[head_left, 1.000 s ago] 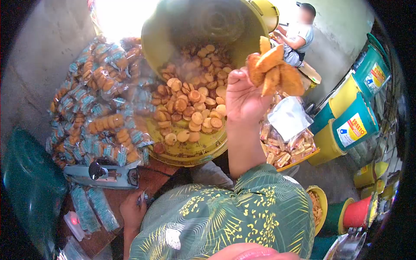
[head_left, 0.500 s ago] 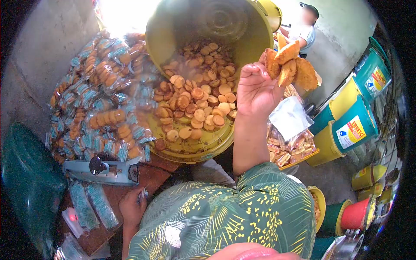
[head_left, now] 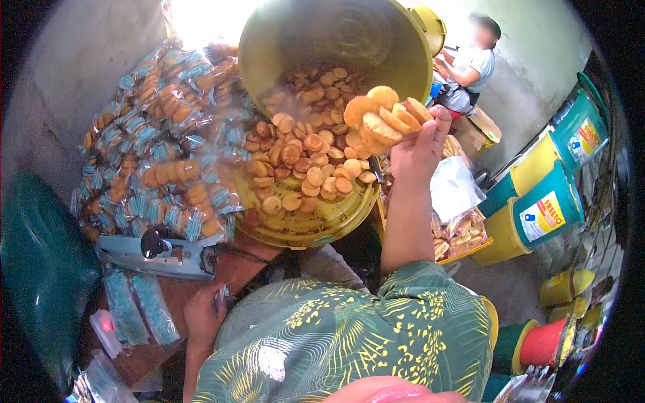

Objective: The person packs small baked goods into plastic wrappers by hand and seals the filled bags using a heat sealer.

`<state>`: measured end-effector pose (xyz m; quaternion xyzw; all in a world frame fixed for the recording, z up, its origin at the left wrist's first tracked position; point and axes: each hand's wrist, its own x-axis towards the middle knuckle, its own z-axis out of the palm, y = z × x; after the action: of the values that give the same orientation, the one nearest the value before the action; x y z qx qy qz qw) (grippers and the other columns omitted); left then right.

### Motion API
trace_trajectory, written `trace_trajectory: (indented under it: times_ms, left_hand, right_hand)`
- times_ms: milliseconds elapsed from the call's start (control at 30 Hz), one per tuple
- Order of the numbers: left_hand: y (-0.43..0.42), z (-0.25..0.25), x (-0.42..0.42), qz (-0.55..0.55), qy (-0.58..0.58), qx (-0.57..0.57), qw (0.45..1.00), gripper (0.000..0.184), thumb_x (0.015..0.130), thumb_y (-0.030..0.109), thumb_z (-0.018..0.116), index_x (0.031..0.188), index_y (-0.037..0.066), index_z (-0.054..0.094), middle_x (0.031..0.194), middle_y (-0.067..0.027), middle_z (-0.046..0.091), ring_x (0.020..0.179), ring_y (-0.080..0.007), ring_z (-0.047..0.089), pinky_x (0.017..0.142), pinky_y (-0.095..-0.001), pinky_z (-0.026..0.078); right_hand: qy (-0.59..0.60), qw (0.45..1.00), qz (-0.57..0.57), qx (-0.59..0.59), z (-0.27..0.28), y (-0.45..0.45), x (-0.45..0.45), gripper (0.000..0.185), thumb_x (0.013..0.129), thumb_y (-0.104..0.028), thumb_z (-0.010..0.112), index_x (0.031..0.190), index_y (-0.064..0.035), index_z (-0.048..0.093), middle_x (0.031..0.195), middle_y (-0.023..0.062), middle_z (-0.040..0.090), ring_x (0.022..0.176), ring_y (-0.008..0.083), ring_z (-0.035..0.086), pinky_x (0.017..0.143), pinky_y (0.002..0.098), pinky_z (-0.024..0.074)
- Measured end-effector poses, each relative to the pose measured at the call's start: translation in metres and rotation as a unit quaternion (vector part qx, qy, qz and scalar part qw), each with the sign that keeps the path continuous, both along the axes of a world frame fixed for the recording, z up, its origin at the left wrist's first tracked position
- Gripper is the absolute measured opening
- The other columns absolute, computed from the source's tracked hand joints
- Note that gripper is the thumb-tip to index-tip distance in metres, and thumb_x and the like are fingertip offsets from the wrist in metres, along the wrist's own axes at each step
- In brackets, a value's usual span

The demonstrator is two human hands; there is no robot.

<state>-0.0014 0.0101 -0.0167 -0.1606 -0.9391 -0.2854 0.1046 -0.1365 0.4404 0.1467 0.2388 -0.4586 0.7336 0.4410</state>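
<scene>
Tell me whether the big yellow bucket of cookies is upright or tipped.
Tipped on its side: the bucket opens toward the camera, and loose cookies lie heaped along its lower wall.

Round golden biscuits (head_left: 381, 127), bunched together, held aloft

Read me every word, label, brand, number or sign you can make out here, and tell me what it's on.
"FREETO": the label on the nearer teal bucket.
Too small or blurred to read: that label's smaller print.
Also unreadable: the label on the farther teal bucket.
Also unreadable: lettering on the filled packets and flat packets.
</scene>
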Motion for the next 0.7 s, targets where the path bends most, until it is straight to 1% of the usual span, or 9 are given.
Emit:
trace_trajectory:
  times_ms: [67, 100, 200, 300, 400, 433, 533, 633, 700]
  left_hand:
    - [0.002, 0.005, 0.0, 0.004, 0.0, 0.002, 1.0, 0.029, 0.075, 0.005, 0.068, 0.103, 0.007, 0.066, 0.096, -0.0139, 0.069, 0.085, -0.034, 0.067, 0.075, -0.0423, 0.053]
    - [0.003, 0.006, 0.0, 0.005, 0.0, 0.003, 1.0, 0.028, 0.075, 0.005, 0.068, 0.104, 0.007, 0.066, 0.096, -0.014, 0.069, 0.085, -0.0342, 0.067, 0.075, -0.0425, 0.053]
    - [0.003, 0.003, 0.0, 0.017, -0.009, -0.016, 1.0, 0.028, 0.075, 0.005, 0.069, 0.103, 0.007, 0.066, 0.096, -0.0142, 0.069, 0.085, -0.0342, 0.067, 0.074, -0.0425, 0.053]
    - [0.004, 0.003, -0.002, 0.006, 0.014, 0.006, 1.0, 0.027, 0.074, 0.006, 0.07, 0.101, 0.007, 0.067, 0.094, -0.0143, 0.069, 0.084, -0.0335, 0.067, 0.074, -0.0422, 0.053]
    - [0.007, 0.007, -0.003, 0.01, 0.011, 0.012, 1.0, 0.025, 0.074, 0.005, 0.07, 0.099, 0.007, 0.068, 0.093, -0.0145, 0.069, 0.085, -0.0332, 0.068, 0.075, -0.0416, 0.054]
    - [0.008, 0.009, -0.002, 0.012, 0.012, 0.019, 1.0, 0.025, 0.074, 0.005, 0.07, 0.099, 0.007, 0.068, 0.094, -0.0146, 0.069, 0.085, -0.0332, 0.068, 0.075, -0.0413, 0.054]
    - [0.009, 0.013, -0.001, 0.019, 0.012, 0.026, 0.999, 0.024, 0.074, 0.005, 0.07, 0.098, 0.006, 0.068, 0.095, -0.0149, 0.07, 0.085, -0.0332, 0.068, 0.076, -0.0405, 0.054]
    - [0.007, 0.012, 0.0, 0.021, 0.009, 0.018, 1.0, 0.023, 0.074, 0.005, 0.07, 0.097, 0.006, 0.068, 0.095, -0.0152, 0.07, 0.085, -0.0333, 0.068, 0.076, -0.0399, 0.054]
    - [0.006, 0.007, 0.0, 0.014, 0.016, 0.029, 0.999, 0.023, 0.074, 0.006, 0.071, 0.097, 0.006, 0.069, 0.094, -0.0153, 0.07, 0.085, -0.0333, 0.068, 0.075, -0.0399, 0.054]
  right_hand:
    - [-0.03, 0.999, 0.003, 0.024, -0.007, 0.012, 0.003, 0.042, 0.09, -0.039, 0.068, 0.116, -0.0177, 0.044, 0.107, 0.0057, 0.059, 0.1, 0.0233, 0.062, 0.09, 0.0375, 0.0503]
    - [-0.046, 0.998, -0.026, 0.026, -0.009, 0.017, 0.004, 0.042, 0.091, -0.04, 0.067, 0.118, -0.018, 0.043, 0.107, 0.0058, 0.057, 0.102, 0.0225, 0.06, 0.087, 0.0371, 0.0503]
    - [-0.027, 0.999, 0.007, 0.042, -0.007, 0.026, 0.008, 0.044, 0.09, -0.037, 0.069, 0.12, -0.0183, 0.043, 0.112, 0.0069, 0.056, 0.108, 0.0233, 0.058, 0.091, 0.0392, 0.0498]
    - [0.029, 0.999, 0.032, 0.03, -0.001, 0.026, 0.006, 0.046, 0.085, -0.027, 0.076, 0.117, -0.0177, 0.044, 0.118, 0.0101, 0.057, 0.112, 0.0256, 0.057, 0.096, 0.042, 0.0479]
    - [0.075, 0.996, -0.041, 0.037, 0.009, 0.014, 0.001, 0.05, 0.079, -0.017, 0.082, 0.111, -0.0171, 0.043, 0.124, 0.0149, 0.056, 0.114, 0.0278, 0.056, 0.1, 0.0436, 0.046]
    - [0.094, 0.994, -0.053, 0.03, 0.007, 0.013, -0.004, 0.053, 0.076, -0.012, 0.084, 0.108, -0.0164, 0.042, 0.126, 0.0173, 0.055, 0.114, 0.0286, 0.056, 0.1, 0.0421, 0.0466]
    - [0.094, 0.988, -0.114, 0.044, 0.003, 0.008, -0.014, 0.055, 0.076, -0.01, 0.083, 0.11, -0.0164, 0.04, 0.124, 0.0167, 0.056, 0.114, 0.0274, 0.056, 0.099, 0.0401, 0.0473]
    - [0.101, 0.988, -0.107, 0.045, 0.005, -0.003, -0.015, 0.055, 0.077, -0.008, 0.081, 0.111, -0.0158, 0.039, 0.124, 0.0162, 0.056, 0.114, 0.0261, 0.056, 0.099, 0.0392, 0.0474]
    - [0.106, 0.985, -0.126, 0.055, 0.002, -0.006, -0.018, 0.061, 0.078, -0.006, 0.081, 0.12, -0.0158, 0.038, 0.124, 0.016, 0.055, 0.114, 0.0256, 0.056, 0.099, 0.0393, 0.0475]
